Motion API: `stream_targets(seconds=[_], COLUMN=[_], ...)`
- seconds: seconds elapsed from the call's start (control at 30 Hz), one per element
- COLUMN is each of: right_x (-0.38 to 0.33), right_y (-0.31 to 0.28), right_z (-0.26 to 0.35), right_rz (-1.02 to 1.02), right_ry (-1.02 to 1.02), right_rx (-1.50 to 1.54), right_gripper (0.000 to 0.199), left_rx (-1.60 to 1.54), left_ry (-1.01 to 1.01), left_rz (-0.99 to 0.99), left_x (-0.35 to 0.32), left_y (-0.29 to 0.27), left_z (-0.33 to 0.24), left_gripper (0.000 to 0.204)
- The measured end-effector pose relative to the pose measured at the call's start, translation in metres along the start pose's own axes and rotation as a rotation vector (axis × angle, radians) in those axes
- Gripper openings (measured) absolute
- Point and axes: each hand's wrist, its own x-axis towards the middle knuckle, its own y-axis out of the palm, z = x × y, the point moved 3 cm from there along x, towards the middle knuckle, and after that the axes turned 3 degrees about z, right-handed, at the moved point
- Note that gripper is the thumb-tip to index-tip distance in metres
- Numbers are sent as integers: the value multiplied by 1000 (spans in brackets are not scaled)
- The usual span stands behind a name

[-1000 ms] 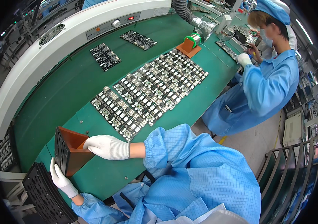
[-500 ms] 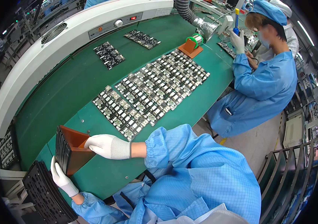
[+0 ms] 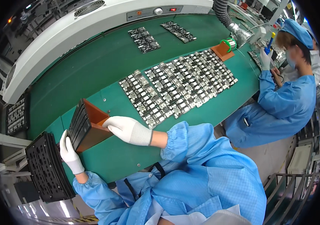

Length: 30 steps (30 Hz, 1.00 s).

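I count two gloved hands of mine: the left hand [image 3: 70, 153] and the right hand [image 3: 128, 129]. There is one brown holder [image 3: 92, 127] with black trays in it; their exact number I cannot tell. One more stack of black trays [image 3: 47, 170] stands at the left. On the green table [image 3: 92, 71] I see one big field of circuit boards [image 3: 178, 86], too many for me to count, and two smaller groups [image 3: 144, 39] further away. One co-worker [image 3: 287, 86] sits at the right, holding one blue tool [image 3: 269, 40]. One solder spool [image 3: 227, 43] is there.
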Motion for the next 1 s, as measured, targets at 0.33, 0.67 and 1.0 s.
stream_targets(seconds=[0.33, 0.67, 1.0], right_x=[0, 1, 0], right_y=[-2, 0, 1], right_z=[0, -2, -2], right_rz=[76, 53, 53], right_ry=[-15, -18, -11], right_rx=[1, 15, 15], right_gripper=[25, 24, 23], left_rx=[-125, -49, -62], left_ry=[-50, 6, -7], left_rz=[10, 7, 2], left_x=[1, 0, 1], left_y=[1, -1, -2], left_z=[12, 9, 17], left_gripper=[35, 36, 36])
